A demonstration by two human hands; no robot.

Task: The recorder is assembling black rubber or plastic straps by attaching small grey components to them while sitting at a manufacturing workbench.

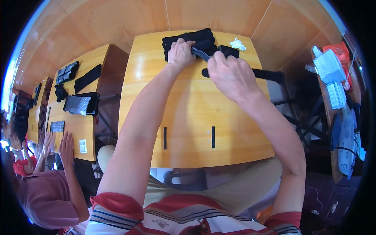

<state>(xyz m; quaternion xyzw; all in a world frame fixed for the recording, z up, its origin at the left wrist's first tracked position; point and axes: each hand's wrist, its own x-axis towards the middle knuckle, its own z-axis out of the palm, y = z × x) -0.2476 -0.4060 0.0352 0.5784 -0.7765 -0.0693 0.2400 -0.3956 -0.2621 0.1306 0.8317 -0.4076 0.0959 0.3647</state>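
Observation:
A stack of folded black fabric (200,38) lies at the far side of the wooden table. My left hand (181,53) rests on its near left part, with the fingers bent and closed at one end of a dark grey strap (201,54). That strap stretches across to my right hand (231,74), which is closed around it. From beneath the right hand a black band (268,75) sticks out to the right, past the table edge, and a short rounded end shows to the left. Whether band and strap are one piece is hidden by the hand. A smaller black fabric piece (229,51) lies beside the stack.
Two short black strips (165,138) mark the near half of my table (188,156). A crumpled white tissue (237,44) lies at the far right. Leftward, a person (51,196) sits at another table (88,137) holding black fabric pieces. Blue-white packets (331,66) fill a shelf at right.

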